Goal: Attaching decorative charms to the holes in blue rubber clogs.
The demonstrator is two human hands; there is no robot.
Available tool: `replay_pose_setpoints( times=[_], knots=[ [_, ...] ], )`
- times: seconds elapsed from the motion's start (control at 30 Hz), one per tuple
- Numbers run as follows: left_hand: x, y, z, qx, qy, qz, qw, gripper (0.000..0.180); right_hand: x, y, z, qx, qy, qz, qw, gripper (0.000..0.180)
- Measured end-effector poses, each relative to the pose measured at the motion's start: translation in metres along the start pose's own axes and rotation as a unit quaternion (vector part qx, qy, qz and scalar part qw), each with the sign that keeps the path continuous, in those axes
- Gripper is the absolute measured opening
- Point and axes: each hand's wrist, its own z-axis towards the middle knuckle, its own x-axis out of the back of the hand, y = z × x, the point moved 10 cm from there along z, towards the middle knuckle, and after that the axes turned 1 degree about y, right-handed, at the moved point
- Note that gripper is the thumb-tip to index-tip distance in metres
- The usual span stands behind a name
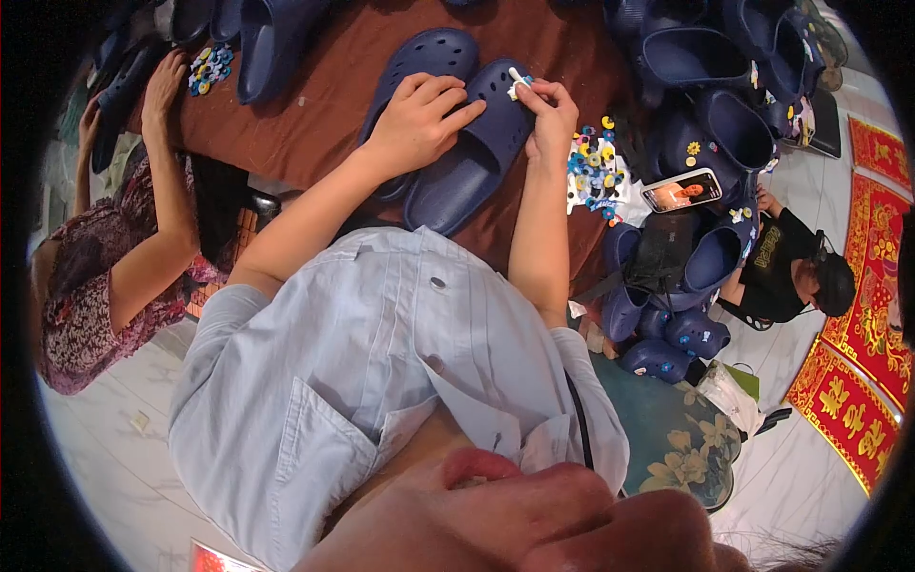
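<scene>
Two navy blue slippers with holes in their uppers lie side by side before me, the left slipper [438, 50] partly under my left arm and the right slipper [456, 183] slightly nearer. My left hand [419, 122] lies over both, its fingers bent around the upper of the right slipper; its thumb is hidden. At the far right of that upper, my right hand [550, 112] pinches a small white shoe charm [518, 80] between thumb and fingers, right at the holes. Blue and yellow bits show beside the charm.
A brown cloth [324, 124] covers the table. Loose colourful charms [596, 172] lie to my right, beside a phone [681, 191] and piled navy clogs [734, 133]. At left, another person's hand [164, 86] works near more charms [210, 69]. Someone in black [777, 262] sits at right.
</scene>
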Motion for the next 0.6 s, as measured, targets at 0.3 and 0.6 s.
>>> replay_pose_setpoints(
  times=[0.3, 0.6],
  knots=[
    [0.0, 0.002, 0.007, -0.001, -0.022, -0.016, 1.0, 0.058, 0.004, 0.001, -0.001, 0.021, 0.061, -0.043, 0.997, 0.05],
    [0.002, 0.001, 0.009, 0.009, 0.004, -0.006, 1.0, 0.058, -0.004, 0.003, 0.015, -0.08, -0.03, -0.011, 0.996, 0.049]
  ],
)
